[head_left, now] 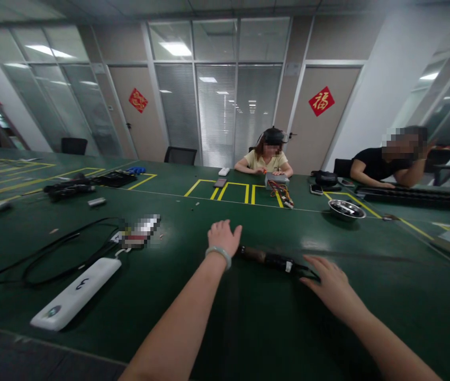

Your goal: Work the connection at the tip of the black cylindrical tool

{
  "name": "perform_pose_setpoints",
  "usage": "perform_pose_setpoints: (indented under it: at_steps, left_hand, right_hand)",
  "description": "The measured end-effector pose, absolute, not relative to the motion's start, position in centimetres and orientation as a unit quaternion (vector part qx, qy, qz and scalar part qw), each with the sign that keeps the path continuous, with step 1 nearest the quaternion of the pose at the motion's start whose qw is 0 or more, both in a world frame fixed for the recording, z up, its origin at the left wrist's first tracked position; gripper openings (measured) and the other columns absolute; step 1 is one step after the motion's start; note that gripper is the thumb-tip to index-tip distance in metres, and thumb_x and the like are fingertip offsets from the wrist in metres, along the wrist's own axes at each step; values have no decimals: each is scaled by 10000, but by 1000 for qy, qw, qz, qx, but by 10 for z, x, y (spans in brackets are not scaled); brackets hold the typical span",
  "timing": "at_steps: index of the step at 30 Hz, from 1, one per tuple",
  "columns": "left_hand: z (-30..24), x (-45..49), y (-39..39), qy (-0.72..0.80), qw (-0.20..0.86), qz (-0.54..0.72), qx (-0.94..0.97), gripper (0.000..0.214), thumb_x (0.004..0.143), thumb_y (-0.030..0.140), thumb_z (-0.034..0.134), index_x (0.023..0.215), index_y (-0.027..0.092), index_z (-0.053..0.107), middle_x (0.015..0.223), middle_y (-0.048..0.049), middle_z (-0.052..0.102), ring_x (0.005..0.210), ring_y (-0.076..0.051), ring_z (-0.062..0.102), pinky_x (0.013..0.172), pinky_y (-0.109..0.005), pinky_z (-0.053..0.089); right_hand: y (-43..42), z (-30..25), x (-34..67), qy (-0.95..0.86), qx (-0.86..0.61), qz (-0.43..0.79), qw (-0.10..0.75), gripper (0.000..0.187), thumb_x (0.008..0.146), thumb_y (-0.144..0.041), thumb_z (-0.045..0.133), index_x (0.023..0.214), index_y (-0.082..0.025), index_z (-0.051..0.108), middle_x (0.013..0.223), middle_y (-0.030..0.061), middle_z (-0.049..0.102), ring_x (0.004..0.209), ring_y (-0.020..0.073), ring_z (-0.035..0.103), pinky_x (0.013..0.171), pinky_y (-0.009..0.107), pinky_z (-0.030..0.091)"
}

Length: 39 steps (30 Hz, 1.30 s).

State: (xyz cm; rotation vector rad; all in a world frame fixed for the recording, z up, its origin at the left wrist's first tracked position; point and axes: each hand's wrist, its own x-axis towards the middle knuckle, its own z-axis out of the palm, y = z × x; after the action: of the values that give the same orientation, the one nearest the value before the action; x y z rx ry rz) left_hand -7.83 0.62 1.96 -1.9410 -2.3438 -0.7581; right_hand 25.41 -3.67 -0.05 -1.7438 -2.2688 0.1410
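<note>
I have both hands over the green table [272,328], neither of them gripping anything that I can make out. My left hand [224,238], with a pale bracelet [222,252] at its wrist, is spread with the thumb apart from the fingers. My right hand [328,281] is wide too, thumb and fingers parted. Between them lies a dark stick-like item [275,261] with a brownish section, one end just beside my left hand; a thin black cord [308,269] leaves its other end, reaching the gap of my right hand, and I cannot tell whether my fingers touch it. Well to the left of my left hand are a white case [78,293] marked "3" and a black strap [100,253]. Beyond my right hand I see a metal bowl [346,214]. Farther off, between the hands' lines, a grey box [276,180] with coloured wires [280,191] sits before a seated person [267,161].
</note>
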Motion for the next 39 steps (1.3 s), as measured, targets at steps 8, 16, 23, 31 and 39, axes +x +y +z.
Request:
perform_pose_setpoints:
  at_steps: [8,16,23,31,39]
  left_hand:
    - [21,-263,-4,-879,62,-230,-414,585,864,505,371,1307,125,412,1408,-173,396,1329,-408,243,1023,-635,188]
    - [11,-284,3,-888,77,-188,-412,666,850,544,398,1366,124,367,1488,-175,267,1379,-376,159,1054,-626,164]
    - [38,-116,-13,-632,76,-192,-747,603,905,534,361,1412,214,300,1533,-35,198,1396,-232,161,1147,-413,84]
    - [6,45,-18,-422,-36,-129,-896,662,808,614,505,1367,288,369,1357,-41,479,1217,-252,442,1037,-416,312]
    - [6,41,-12,-425,-38,-118,-897,394,875,488,508,1211,282,517,1127,-42,600,1022,-236,544,879,-377,396]
  right_hand:
    - [-80,-7,320,-769,-625,48,126,470,796,-599,490,1136,-308,634,1140,75,584,1039,307,537,908,472,425]
    - [-94,-9,305,-764,-629,70,122,381,822,-534,469,1038,-307,685,1038,82,599,924,275,577,841,432,465]
    - [-79,-12,314,-734,-657,70,158,398,852,-533,396,1025,-327,689,1075,48,602,855,241,603,739,375,489]
    - [-32,3,325,-703,-652,238,155,468,834,-558,433,993,-208,701,909,65,691,841,245,619,724,331,465]
    - [-35,16,280,-719,-560,371,177,381,806,-508,548,921,-176,696,724,16,662,541,105,519,489,206,370]
